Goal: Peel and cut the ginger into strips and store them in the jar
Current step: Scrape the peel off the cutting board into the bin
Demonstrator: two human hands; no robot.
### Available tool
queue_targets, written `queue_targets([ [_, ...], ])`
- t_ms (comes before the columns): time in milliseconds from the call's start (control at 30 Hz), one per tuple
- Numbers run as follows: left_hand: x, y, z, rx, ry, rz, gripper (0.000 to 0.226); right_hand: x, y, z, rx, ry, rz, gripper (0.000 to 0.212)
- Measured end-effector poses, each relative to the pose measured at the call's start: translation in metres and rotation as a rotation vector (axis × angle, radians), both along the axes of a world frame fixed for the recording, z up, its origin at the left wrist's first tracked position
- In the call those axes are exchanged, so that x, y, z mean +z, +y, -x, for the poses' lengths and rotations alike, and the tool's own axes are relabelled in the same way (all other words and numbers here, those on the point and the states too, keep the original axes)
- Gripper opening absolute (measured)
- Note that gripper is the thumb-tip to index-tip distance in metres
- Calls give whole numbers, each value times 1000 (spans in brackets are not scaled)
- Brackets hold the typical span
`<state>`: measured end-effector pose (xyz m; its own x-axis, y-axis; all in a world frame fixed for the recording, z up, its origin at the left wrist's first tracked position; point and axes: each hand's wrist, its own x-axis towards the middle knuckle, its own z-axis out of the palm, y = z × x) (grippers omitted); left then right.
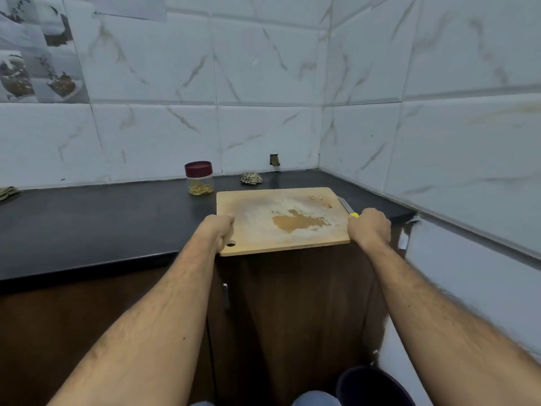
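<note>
A dark bin (371,386) is seen nearest, on the floor by the cabinet (292,303). The board (281,221) is gripped at both side edges, its near edge overhanging the counter (102,224). The left hand (220,231) is curled round the left edge by the hole. The right hand (369,227) is curled round the right edge together with the knife (347,208), blade pointing away. Ginger scraps (322,201) lie at the far right corner. Beyond, a lidded jar (199,177) holding ginger strips stands just off the far left corner. A crumpled wad (251,178) lies near the wall.

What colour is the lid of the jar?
Dark red (maroon); the lid on the jar shows best in the head view.
</note>
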<state>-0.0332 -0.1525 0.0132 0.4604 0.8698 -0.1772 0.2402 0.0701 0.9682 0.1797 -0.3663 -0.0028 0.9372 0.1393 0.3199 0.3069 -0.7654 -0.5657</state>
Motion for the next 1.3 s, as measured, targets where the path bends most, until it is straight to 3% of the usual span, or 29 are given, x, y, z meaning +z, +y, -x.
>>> queue_targets([
  [400, -50, -126, -36, -127, -65, 89, 29, -18, -156, 8, -197, -7, -56, 21],
  [667, -108, -181, -37, -166, -46, 131, 30, -88, -216, 16, -257, 66, -42, 17],
  [1000, -207, -195, -41, -126, 73, 299, 40, -173, -227, 6, -244, 220, 86, 22],
  [1300, -253, -180, -55, -103, 219, 337, 35, -252, -217, -7, -187, 398, 257, 29],
])
